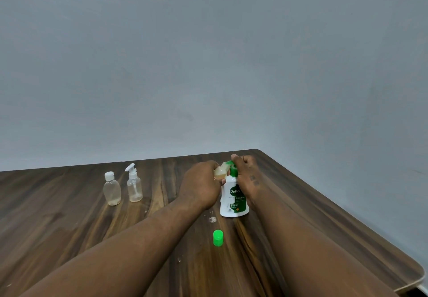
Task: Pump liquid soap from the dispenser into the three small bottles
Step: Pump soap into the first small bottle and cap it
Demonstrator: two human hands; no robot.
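Holding the small bottle (220, 173) tilted in your curled left hand (200, 186), mouth toward the dispenser (234, 194) spout; right hand (246, 176) presses the pump.

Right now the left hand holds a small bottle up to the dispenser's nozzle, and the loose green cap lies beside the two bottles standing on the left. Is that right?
Not quite. In the head view the green cap lies in front of the dispenser, well apart from the two standing bottles. The left hand does hold a small bottle at the nozzle.
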